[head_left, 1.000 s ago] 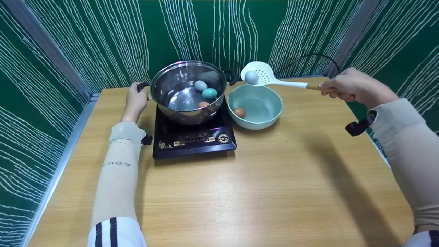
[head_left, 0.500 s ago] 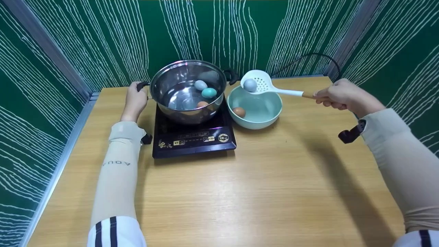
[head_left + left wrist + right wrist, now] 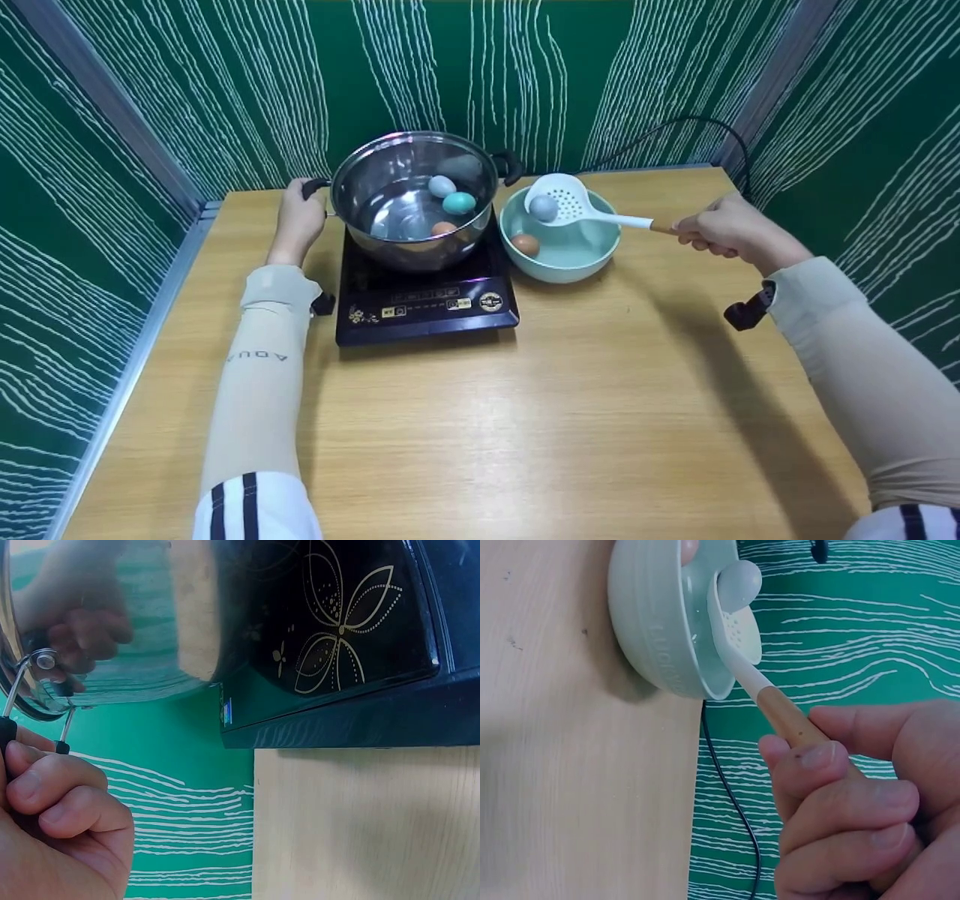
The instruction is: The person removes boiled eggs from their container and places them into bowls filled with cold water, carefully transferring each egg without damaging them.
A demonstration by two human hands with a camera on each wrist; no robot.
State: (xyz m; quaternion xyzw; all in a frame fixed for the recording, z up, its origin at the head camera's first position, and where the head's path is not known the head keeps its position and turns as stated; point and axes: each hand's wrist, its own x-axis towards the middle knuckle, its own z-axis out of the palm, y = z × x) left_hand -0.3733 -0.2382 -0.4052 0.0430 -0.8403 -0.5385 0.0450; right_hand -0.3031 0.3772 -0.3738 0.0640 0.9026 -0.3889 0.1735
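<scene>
My right hand (image 3: pixel 724 229) grips the wooden handle of a white slotted spoon (image 3: pixel 574 202). On the spoon's perforated head rests a pale blue egg (image 3: pixel 544 208), held over a light green bowl (image 3: pixel 581 255). Inside that bowl lies a brown egg (image 3: pixel 526 244). With curled fingers my left hand (image 3: pixel 71 817) holds the black side handle (image 3: pixel 315 186) of a steel pot (image 3: pixel 416 255). Within the pot are a pale blue egg (image 3: pixel 442 186), a turquoise egg (image 3: pixel 459 202) and a brown egg (image 3: pixel 443 228), partly hidden by the near rim.
The pot stands on a black induction cooker (image 3: pixel 427 322), with the bowl close at its right. A black cable (image 3: pixel 675 124) runs along the back. Green walls with white lines surround the wooden table (image 3: pixel 570 420) on the back and sides.
The slotted spoon with its pale blue egg has come down and nearer, from behind the bowl to over it, as my right hand moved left and closer. My left hand stays on the pot handle.
</scene>
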